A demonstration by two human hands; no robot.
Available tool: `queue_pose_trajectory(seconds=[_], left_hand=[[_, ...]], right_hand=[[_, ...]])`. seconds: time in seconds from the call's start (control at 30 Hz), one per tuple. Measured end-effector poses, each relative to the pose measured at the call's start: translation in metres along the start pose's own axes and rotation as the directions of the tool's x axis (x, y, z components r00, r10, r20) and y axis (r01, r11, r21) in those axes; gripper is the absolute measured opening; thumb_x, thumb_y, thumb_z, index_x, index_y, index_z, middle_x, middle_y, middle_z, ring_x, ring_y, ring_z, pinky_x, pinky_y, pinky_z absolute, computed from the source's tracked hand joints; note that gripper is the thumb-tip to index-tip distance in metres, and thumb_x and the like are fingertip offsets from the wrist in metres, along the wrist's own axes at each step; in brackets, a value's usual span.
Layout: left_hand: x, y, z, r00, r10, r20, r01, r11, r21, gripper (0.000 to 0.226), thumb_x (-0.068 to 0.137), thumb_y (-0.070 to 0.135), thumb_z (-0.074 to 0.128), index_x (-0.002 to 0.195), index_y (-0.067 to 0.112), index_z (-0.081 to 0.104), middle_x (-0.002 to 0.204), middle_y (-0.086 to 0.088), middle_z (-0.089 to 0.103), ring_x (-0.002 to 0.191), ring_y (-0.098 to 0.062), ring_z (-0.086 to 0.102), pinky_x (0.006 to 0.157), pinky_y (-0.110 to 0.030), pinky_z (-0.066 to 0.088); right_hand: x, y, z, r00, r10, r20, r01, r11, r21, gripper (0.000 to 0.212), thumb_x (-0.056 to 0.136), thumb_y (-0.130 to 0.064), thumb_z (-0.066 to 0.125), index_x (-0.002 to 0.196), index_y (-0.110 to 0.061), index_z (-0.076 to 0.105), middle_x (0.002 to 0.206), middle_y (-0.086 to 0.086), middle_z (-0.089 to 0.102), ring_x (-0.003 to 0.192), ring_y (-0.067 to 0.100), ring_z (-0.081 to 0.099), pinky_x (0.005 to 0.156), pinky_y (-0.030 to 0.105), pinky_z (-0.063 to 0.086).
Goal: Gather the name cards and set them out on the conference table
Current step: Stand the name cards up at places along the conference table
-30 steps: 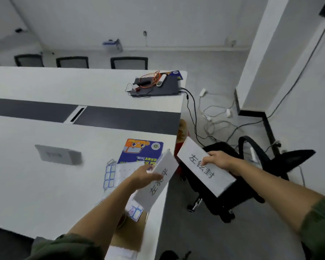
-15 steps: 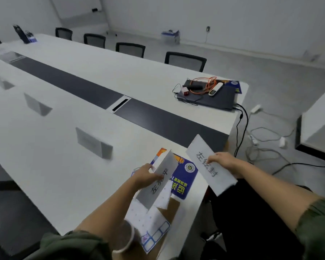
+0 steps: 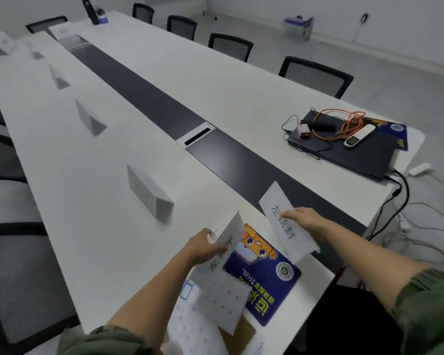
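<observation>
While each hand pinches one name card, neither of those cards sits on the table (image 3: 69, 155) yet. The left hand (image 3: 203, 248) grips the left card (image 3: 232, 233) by its edge, thumb on the printed face, tilted above the near corner. The right hand (image 3: 303, 221) pinches the right card (image 3: 280, 213) across its middle and holds it in the air just right of the first. Under them lie a blue booklet (image 3: 264, 278) and dotted sheets (image 3: 215, 303).

Farther out, a row of folded cards already stands along the table's left half: the nearest (image 3: 149, 192), a second (image 3: 90, 119), a third (image 3: 58, 78), and blurred ones at the far end (image 3: 3, 43). I see none on the right half, in front of the chairs (image 3: 315, 75), where only a laptop (image 3: 349, 149) with an orange cable (image 3: 344, 123) sits. By my reading, one side is largely set. These two cards, and probably the right side, remain.
</observation>
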State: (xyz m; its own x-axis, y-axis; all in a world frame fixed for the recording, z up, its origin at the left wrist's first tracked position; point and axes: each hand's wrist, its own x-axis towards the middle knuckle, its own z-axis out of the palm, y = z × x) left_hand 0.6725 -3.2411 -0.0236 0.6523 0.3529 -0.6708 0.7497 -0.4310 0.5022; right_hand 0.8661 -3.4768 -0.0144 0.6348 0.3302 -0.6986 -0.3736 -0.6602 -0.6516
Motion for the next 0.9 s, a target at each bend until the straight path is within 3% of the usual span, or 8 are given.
queue_pose_trajectory(seconds=[0.17, 0.27, 0.37, 0.6, 0.9], left_hand=[[0.055, 0.047, 0.002, 0.999, -0.031, -0.015, 0.031, 0.999, 0.023, 0.073, 0.084, 0.049, 0.065, 0.141, 0.017, 0.032, 0.135, -0.012, 0.052, 0.112, -0.029, 0.057, 0.09, -0.04, 0.051], [0.096, 0.073, 0.006, 0.999, -0.04, -0.025, 0.042, 0.996, 0.077, 0.076, 0.083, 0.054, 0.062, 0.142, 0.017, 0.031, 0.136, -0.012, 0.052, 0.113, -0.03, 0.057, 0.091, -0.042, 0.051], [0.133, 0.096, 0.012, 0.999, -0.032, -0.028, 0.035, 0.994, 0.104, 0.074, 0.083, 0.054, 0.062, 0.14, 0.018, 0.032, 0.135, -0.011, 0.052, 0.111, -0.028, 0.057, 0.088, -0.041, 0.052], [0.175, 0.123, 0.026, 0.998, -0.063, -0.001, 0.063, 0.998, 0.008, 0.077, 0.074, 0.055, 0.063, 0.138, 0.03, 0.029, 0.129, -0.006, 0.053, 0.098, -0.022, 0.06, 0.07, -0.028, 0.053], [0.196, 0.13, 0.022, 0.999, -0.037, -0.035, 0.036, 0.999, -0.011, 0.062, 0.081, 0.046, 0.069, 0.133, 0.025, 0.043, 0.125, -0.004, 0.059, 0.092, -0.019, 0.062, 0.061, -0.018, 0.046]], right_hand=[[0.075, -0.015, -0.024, 1.0, -0.002, 0.0, 0.002, 0.999, -0.033, 0.049, 0.082, -0.048, 0.07, 0.111, -0.011, 0.059, 0.105, 0.012, 0.069, 0.091, 0.03, 0.069, 0.088, 0.05, 0.056], [0.119, -0.028, -0.047, 0.998, -0.001, -0.055, -0.003, 0.997, -0.075, 0.057, 0.07, -0.059, 0.071, 0.1, -0.014, 0.055, 0.112, 0.007, 0.066, 0.098, 0.029, 0.065, 0.086, 0.041, 0.053], [0.154, -0.051, -0.068, 0.996, -0.015, -0.089, 0.005, 0.994, -0.111, 0.049, 0.077, -0.053, 0.069, 0.105, -0.015, 0.057, 0.116, 0.007, 0.062, 0.102, 0.028, 0.06, 0.08, 0.036, 0.047], [0.216, -0.087, -0.09, 0.996, -0.009, -0.089, -0.01, 0.978, -0.21, 0.062, 0.087, -0.045, 0.063, 0.132, -0.005, 0.049, 0.128, 0.012, 0.055, 0.109, 0.031, 0.053, 0.079, 0.034, 0.04], [0.246, -0.116, -0.088, 0.999, -0.021, -0.05, 0.003, 0.944, -0.329, 0.051, 0.088, -0.037, 0.062, 0.124, -0.002, 0.054, 0.119, 0.015, 0.058, 0.099, 0.031, 0.054, 0.079, 0.035, 0.045]])
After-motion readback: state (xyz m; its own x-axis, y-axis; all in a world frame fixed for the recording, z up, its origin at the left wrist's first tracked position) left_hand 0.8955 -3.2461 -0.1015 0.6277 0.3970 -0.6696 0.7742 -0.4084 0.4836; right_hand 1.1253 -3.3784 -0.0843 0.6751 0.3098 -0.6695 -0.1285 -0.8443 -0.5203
